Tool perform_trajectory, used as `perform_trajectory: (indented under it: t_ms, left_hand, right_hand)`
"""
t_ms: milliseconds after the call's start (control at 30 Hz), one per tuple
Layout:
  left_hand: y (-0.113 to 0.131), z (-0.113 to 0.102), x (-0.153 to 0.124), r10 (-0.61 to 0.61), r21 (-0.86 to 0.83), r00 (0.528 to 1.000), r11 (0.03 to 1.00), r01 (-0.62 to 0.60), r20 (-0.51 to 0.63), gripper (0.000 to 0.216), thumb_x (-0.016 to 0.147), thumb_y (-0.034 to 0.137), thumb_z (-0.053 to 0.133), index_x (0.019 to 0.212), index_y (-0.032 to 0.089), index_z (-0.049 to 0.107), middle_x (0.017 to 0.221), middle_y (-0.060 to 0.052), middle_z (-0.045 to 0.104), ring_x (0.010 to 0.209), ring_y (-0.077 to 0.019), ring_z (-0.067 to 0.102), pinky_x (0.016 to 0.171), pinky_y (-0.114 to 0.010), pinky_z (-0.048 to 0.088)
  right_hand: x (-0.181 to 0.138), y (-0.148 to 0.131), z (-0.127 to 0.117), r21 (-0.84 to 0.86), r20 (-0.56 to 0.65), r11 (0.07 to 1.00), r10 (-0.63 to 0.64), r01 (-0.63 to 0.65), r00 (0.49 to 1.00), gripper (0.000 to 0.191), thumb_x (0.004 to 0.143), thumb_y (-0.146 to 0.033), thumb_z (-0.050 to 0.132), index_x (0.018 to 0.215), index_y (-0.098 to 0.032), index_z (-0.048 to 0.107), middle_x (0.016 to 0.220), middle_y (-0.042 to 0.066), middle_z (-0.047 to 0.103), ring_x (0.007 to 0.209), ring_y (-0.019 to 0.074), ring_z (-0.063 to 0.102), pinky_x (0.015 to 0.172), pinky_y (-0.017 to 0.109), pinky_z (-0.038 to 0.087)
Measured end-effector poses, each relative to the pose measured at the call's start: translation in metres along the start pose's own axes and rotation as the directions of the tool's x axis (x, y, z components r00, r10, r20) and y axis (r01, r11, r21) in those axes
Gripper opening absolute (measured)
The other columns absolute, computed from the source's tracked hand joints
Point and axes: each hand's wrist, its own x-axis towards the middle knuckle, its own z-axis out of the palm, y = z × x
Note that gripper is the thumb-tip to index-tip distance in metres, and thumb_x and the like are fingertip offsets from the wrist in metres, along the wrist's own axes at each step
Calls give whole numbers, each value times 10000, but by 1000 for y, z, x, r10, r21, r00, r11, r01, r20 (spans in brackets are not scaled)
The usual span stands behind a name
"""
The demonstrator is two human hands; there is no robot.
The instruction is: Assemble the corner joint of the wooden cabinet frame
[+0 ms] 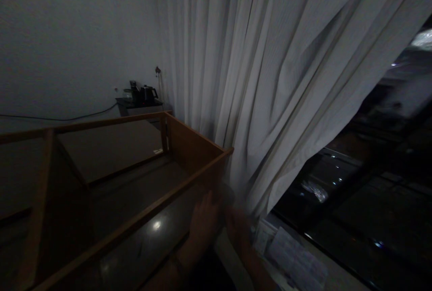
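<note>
Both hands are dim and smeared by motion, low in the middle of the view. My left hand (205, 214) is beside the near corner of a wooden frame (189, 178) with glass in its side. My right hand (237, 228) is a little to the right, close to the lower edge of a pale curtain (243, 102). A greyish blur lies between and above the two hands; I cannot make out what it is or whether either hand holds it. The fingers of neither hand show clearly.
A dark kettle (148, 93) stands on a small cabinet (140, 110) in the far corner. A black cable (77, 117) runs along the wall. Beneath the dark window (351, 183) at right lies a pale, boxy or wrapped item (297, 257).
</note>
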Motion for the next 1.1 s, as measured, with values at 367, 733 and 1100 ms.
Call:
perform_trajectory:
  t_ms: [367,733,1100]
  left_hand:
    - [0,2,0,-16,40,1000,999,16,4,440,901,249,411,1326,358,443,1328,-95,438,1167,-234,455,919,-359,404]
    - [-1,6,0,10,30,999,1000,-9,-40,406,900,292,425,1300,352,467,1285,-90,464,1121,-228,480,857,-343,427]
    - [0,-2,0,12,-17,1000,1000,-12,1,418,896,275,419,1307,343,456,1332,-93,440,1173,-227,457,905,-350,412]
  right_hand:
    - [9,-3,-18,-152,95,985,-62,76,993,520,1001,-331,198,739,-194,626,675,54,668,624,163,597,696,284,336]
    - [3,7,-13,161,116,985,36,-55,993,576,980,-488,175,788,-184,624,711,47,659,656,163,578,667,274,393]
    - [2,5,-3,328,81,933,129,-149,988,491,963,-491,269,882,-206,661,695,30,658,642,186,615,601,276,475]
